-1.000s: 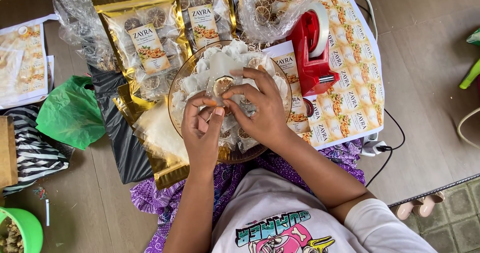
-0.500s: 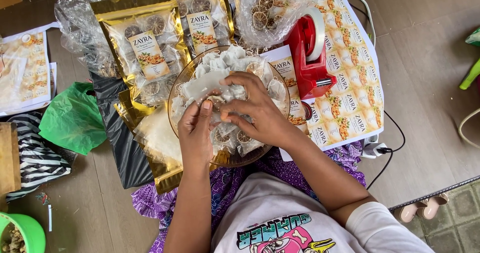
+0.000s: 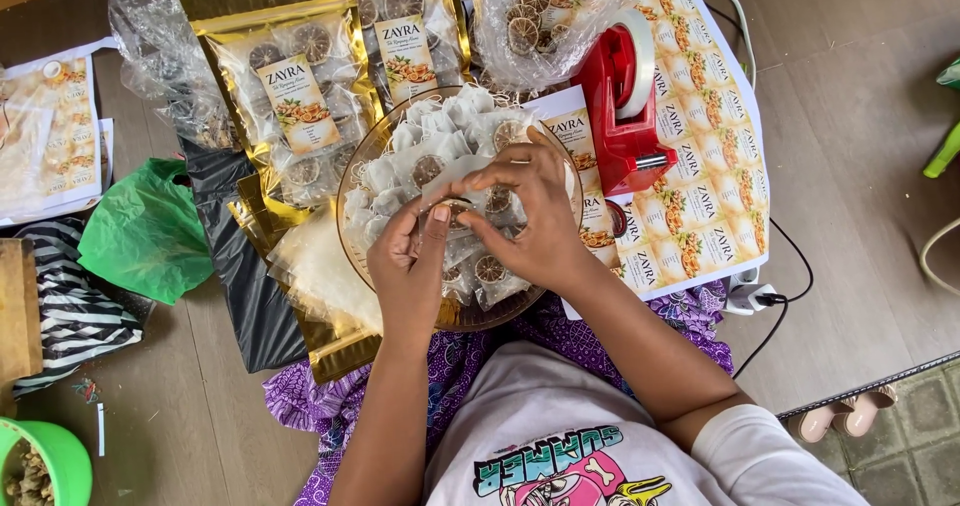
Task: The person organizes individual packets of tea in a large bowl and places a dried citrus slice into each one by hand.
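Note:
My left hand (image 3: pixel 408 256) and my right hand (image 3: pixel 532 216) meet over a round clear bowl (image 3: pixel 362 158) filled with small white sachets of dried citrus slices. Between the fingertips of both hands I pinch one small sachet (image 3: pixel 458 209) holding a dried slice, just above the pile. Both hands are closed on it, thumbs and forefingers touching. The rest of the sachets lie loose in the bowl beneath my hands.
Gold pouches with clear windows (image 3: pixel 295 96) lie beyond the bowl, next to a clear bag of dried slices (image 3: pixel 530 16). A red tape dispenser (image 3: pixel 625 106) stands on label sheets (image 3: pixel 700 176) at right. A green bag (image 3: pixel 145 231), black bag and green bucket (image 3: pixel 40 466) are at left.
Both hands have shifted slightly toward me over the bowl and now pinch one sachet together at its middle; earlier they were working among the sachets in the pile.

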